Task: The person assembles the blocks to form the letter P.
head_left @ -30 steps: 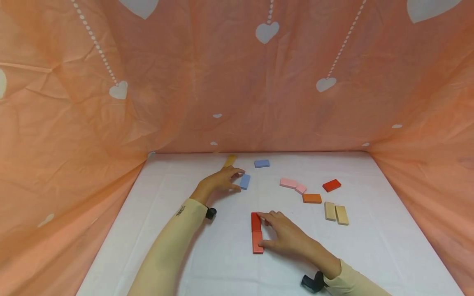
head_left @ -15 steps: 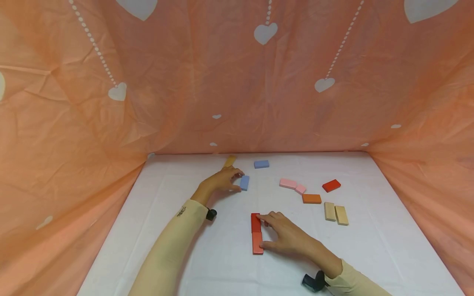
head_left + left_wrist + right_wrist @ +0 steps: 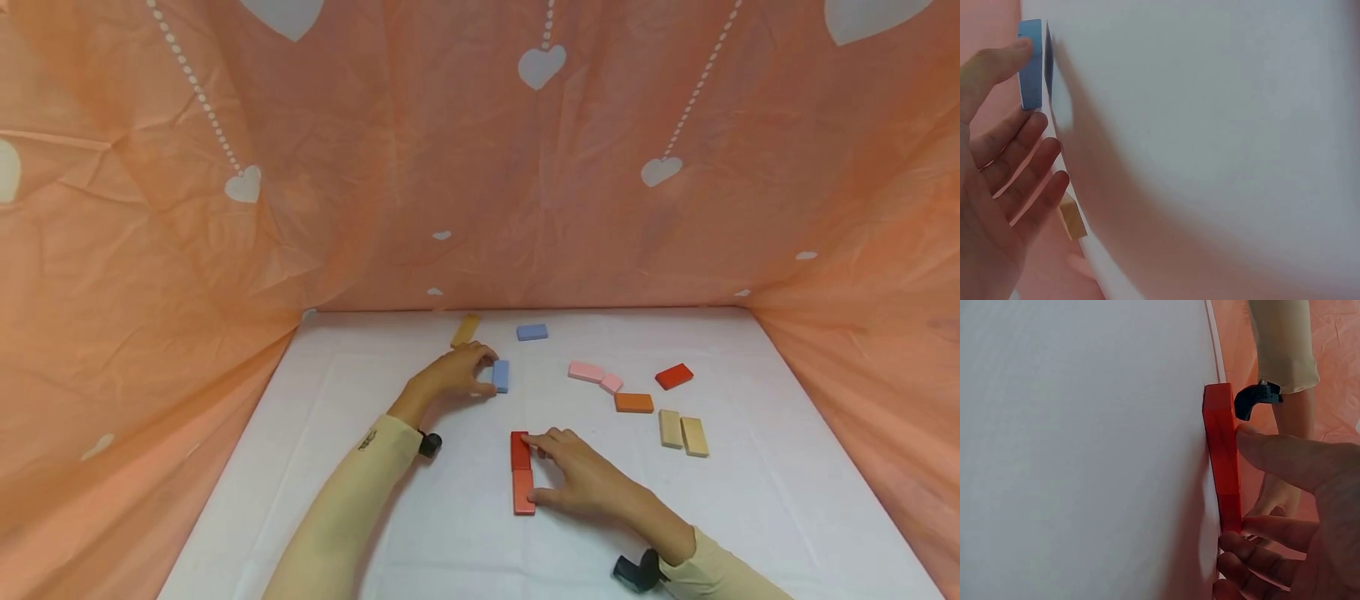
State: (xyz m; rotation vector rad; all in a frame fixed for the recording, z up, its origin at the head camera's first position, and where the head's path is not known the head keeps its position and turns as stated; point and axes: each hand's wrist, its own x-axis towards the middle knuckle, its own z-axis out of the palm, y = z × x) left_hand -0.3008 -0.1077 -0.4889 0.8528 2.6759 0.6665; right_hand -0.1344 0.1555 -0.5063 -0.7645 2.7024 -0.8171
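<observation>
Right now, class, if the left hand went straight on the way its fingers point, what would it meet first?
The nearer light blue block, directly ahead of the left hand. They seem to be in contact, though exact depth is hard to judge.

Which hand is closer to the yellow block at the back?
Left. The left hand is just in front of the yellow block; the right hand is farther, by the red blocks.

Orange cloth (image 3: 465, 158) hangs at the back and both sides, wrinkled most plainly at left. White hearts (image 3: 542, 67) dot it, the largest cut off at the top; dotted lines (image 3: 185, 67) run down to three smaller ones. The white table (image 3: 442, 542), faintly creased, meets the back in a straight edge. Light falls softly.
</observation>
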